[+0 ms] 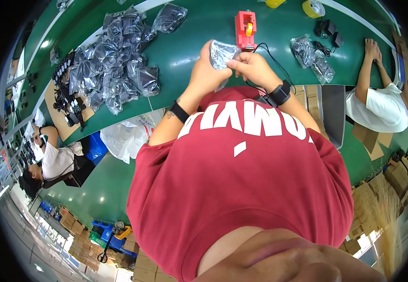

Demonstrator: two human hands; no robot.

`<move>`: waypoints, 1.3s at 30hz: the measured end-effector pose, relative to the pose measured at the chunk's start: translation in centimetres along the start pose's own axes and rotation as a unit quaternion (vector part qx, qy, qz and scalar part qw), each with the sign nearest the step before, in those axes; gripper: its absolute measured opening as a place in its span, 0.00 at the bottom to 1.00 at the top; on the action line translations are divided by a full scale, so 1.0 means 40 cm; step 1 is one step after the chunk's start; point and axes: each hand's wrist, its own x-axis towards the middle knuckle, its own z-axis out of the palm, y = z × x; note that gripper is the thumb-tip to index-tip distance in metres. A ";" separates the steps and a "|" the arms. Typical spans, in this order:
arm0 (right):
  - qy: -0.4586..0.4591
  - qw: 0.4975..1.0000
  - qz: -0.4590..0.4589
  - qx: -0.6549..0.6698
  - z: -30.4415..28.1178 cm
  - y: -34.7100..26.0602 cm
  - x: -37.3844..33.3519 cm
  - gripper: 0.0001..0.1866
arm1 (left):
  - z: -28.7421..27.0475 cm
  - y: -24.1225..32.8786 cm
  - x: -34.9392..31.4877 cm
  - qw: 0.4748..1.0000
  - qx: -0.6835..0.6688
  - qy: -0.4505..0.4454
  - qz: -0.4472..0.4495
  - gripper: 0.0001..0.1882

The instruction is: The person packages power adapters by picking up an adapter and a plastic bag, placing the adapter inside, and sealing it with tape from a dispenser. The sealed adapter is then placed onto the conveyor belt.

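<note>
"Over the bare green tabletop (182, 61), just on the near side of the red tape dispenser with its yellow roll (240, 32), what are you holding?"

"You have a clear, crinkled plastic bag with a grey-looking item inside (220, 52), raised between both hands. Your left hand (205, 70) is wrapped around its left side."

"And your right hand (252, 68)?"

"Its fingertips pinch the bag's lower right edge; you can't tell how the hidden fingers lie behind it. A thin black cable (279, 62) curves past that hand."

"What lies about you?"

"On your left, a big heap of clear bags holding dark items (114, 63); on your right, a few more clear bags (303, 50), near some black box-shaped adapters (326, 28)."
</note>
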 end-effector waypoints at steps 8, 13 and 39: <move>-0.095 0.988 -0.035 0.121 -0.020 0.009 -0.005 0.09 | -0.029 -0.012 0.020 0.883 -0.407 -0.194 -0.132 0.35; 0.037 0.974 -0.178 0.133 0.007 -0.029 -0.010 0.15 | -0.065 0.001 0.023 0.802 -0.475 -0.308 -0.188 0.28; 0.224 0.871 -0.243 -0.363 -0.312 -0.185 0.134 0.31 | -0.110 0.137 0.450 0.942 0.302 -0.004 0.149 0.43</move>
